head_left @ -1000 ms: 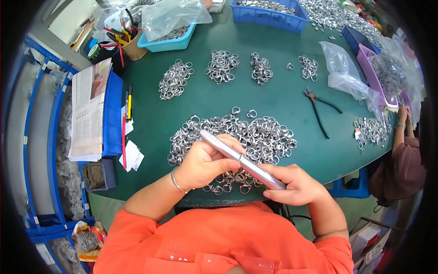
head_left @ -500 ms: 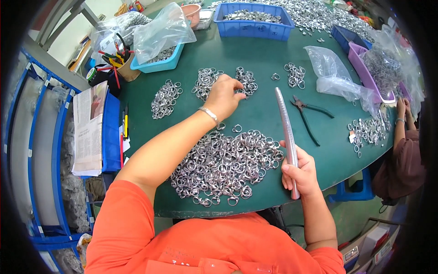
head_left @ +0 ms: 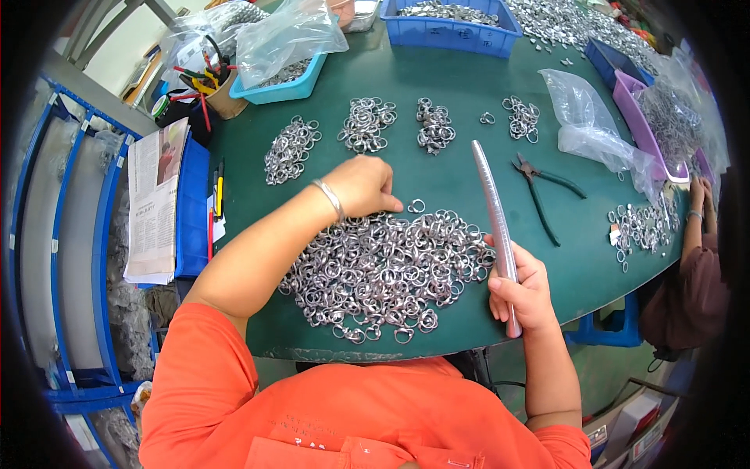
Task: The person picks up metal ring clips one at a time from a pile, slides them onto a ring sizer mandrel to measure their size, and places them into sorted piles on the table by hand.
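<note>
Left hand (head_left: pixel 366 186): fingers curled loosely, palm down, resting at the far edge of the big ring pile (head_left: pixel 383 270). Fingertips sit just beside a lone ring (head_left: pixel 416 206) on the green surface (head_left: pixel 453 168). Cannot tell whether a ring is pinched under the fingers. A metal bangle (head_left: pixel 329 198) is on that wrist.

Right hand (head_left: pixel 522 293): closed around the thick lower end of a tapered metal mandrel (head_left: pixel 494 219). The mandrel stands tilted, narrow tip pointing away from the person, above the right edge of the pile.

Ring pile lies between the two hands, directly in front of the orange-clad torso.

Beyond the left hand: four smaller ring heaps in a row, the nearest (head_left: pixel 365 125) straight ahead of the knuckles, well apart from them. Right of the mandrel tip: pliers (head_left: pixel 541 187) with dark green handles, lying flat. Further right: clear plastic bag (head_left: pixel 586 129) and another small ring heap (head_left: pixel 641 223), next to a second person's hand (head_left: pixel 707 195).

Left of the left forearm: newspaper (head_left: pixel 152 203) on a blue tray, pens beside it.
</note>
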A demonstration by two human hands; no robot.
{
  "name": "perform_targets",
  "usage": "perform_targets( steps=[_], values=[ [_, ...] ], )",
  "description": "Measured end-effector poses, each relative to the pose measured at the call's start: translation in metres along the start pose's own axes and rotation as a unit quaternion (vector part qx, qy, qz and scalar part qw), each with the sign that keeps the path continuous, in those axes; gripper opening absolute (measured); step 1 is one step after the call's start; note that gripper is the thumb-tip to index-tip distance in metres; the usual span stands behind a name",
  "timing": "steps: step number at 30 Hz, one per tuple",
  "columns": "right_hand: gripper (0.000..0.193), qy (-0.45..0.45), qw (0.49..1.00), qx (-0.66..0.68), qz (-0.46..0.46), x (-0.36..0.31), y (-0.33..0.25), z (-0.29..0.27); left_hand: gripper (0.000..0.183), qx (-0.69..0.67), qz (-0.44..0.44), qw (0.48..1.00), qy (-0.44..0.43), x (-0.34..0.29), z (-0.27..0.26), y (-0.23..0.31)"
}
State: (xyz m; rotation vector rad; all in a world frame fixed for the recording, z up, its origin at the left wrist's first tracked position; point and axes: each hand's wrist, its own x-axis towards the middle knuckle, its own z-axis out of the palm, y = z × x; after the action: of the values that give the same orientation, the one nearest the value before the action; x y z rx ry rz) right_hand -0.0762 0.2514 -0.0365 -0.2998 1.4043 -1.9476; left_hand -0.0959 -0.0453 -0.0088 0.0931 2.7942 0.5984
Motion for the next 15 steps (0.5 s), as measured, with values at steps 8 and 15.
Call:
perform_targets(
  steps=[8, 15],
  values=[
    [0.053, 0.013, 0.999, -0.008, -0.028, -0.001, 0.005, 0.006, 0.016, -0.416, -0.051, 0.896, 0.147, -0.056, 0.009, -0.004],
    [0.052, -0.057, 0.998, -0.036, -0.019, 0.014, -0.011, 0.053, 0.025, -0.839, 0.072, 0.53, 0.1, -0.117, 0.035, 0.0]
  ],
)
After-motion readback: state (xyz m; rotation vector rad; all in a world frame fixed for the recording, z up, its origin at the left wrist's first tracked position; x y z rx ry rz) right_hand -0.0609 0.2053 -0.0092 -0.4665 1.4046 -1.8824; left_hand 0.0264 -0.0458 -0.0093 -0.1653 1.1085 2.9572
